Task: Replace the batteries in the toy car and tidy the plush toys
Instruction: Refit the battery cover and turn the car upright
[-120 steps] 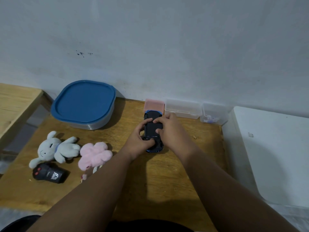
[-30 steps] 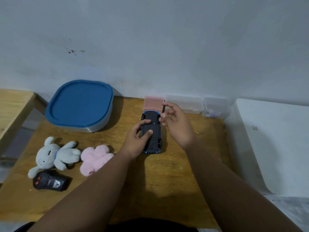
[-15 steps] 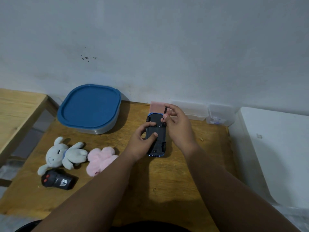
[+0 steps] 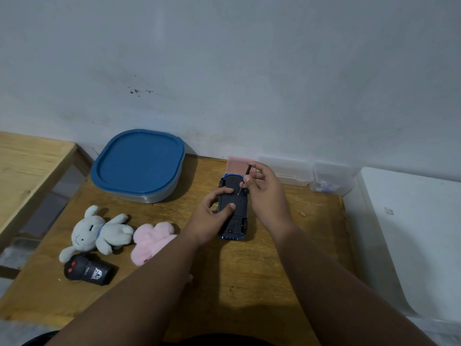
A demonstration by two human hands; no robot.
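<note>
While my left hand (image 4: 214,213) pins the upturned toy car (image 4: 233,211) to the table (image 4: 249,270), my right hand (image 4: 264,193) pinches a screwdriver (image 4: 244,182); plush toys at nine o'clock.

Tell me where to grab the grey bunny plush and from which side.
Take the grey bunny plush around its torso, coming from above. It lies flat on the table, head to the left, limbs splayed to the right; the middle is the thickest part, clear of the pink plush and the remote.
</note>
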